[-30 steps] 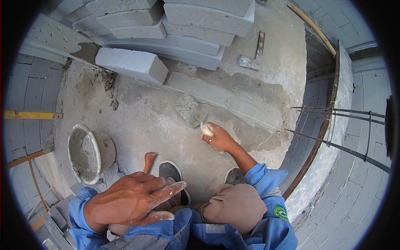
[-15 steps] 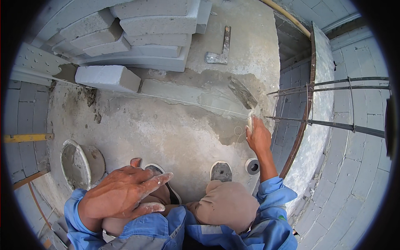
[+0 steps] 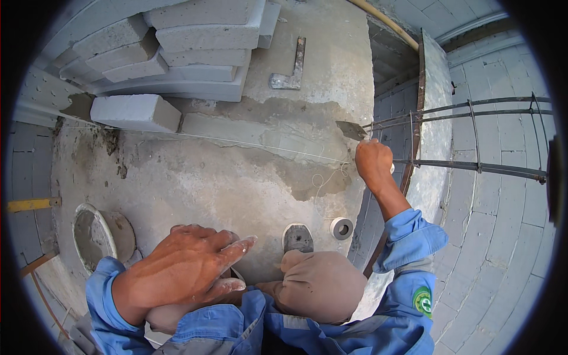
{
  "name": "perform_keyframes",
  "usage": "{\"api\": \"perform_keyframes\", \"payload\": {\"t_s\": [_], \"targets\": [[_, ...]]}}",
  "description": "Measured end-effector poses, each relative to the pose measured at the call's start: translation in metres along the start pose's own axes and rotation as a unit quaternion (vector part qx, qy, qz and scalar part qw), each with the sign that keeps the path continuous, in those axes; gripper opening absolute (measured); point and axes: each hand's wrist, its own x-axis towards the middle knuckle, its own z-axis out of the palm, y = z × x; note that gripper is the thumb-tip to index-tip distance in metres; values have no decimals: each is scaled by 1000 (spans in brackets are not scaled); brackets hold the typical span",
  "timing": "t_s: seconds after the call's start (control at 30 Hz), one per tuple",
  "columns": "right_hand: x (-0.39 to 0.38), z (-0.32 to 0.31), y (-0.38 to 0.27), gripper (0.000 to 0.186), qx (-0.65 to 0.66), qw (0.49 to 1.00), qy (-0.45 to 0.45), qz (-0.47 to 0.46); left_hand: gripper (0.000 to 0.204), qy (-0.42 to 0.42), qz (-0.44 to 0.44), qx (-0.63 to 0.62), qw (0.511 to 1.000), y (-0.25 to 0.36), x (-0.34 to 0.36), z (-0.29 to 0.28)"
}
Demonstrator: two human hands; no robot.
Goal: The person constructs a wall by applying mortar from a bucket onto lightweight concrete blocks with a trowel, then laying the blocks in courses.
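My right hand (image 3: 374, 161) is closed round the handle of a trowel, whose metal blade (image 3: 352, 130) points up and left by the slab's edge. A strip of grey mortar (image 3: 254, 135) lies on the floor, with a taut white string (image 3: 228, 141) running along it. At the strip's left end sits a pale block (image 3: 135, 112). My left hand (image 3: 183, 266), dusted with mortar, hovers over or rests on my knee; which one I cannot tell. Its thumb and forefinger are apart, with nothing in them.
Blocks (image 3: 207, 36) are stacked at the far left. An L-shaped metal tool (image 3: 290, 80) lies beyond the mortar. A mortar bucket (image 3: 118, 234) stands at left, a string spool (image 3: 341, 228) near my foot. Rebar (image 3: 473, 167) juts in from the right across the slab's drop-off.
My right hand has moved right and up with the trowel, whose blade has lifted off the mortar strip's right end. The view has shifted slightly; my left hand stays near my knee.
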Motion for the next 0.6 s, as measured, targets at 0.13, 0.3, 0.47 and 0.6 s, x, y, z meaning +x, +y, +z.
{"api": "perform_keyframes", "payload": {"t_s": [0.13, 0.3, 0.47, 0.6], "targets": [[40, -8, -17, 20, -75, 991, -106, -33, 63, -21, 86, 72, 993, 9, -1, 6], [67, -28, -57, 20, -120, 976, -158, -90, 49, 67, 146, 113, 981, 13, -23, 34], [64, -64, -86, 23, -102, 967, -221, -72, 39, 106, 177, 141, 968, 11, -40, 37], [66, -92, -113, 29, -80, 963, -249, -59, 36, 194, 215, 147, 946, 2, -49, 47]]}}
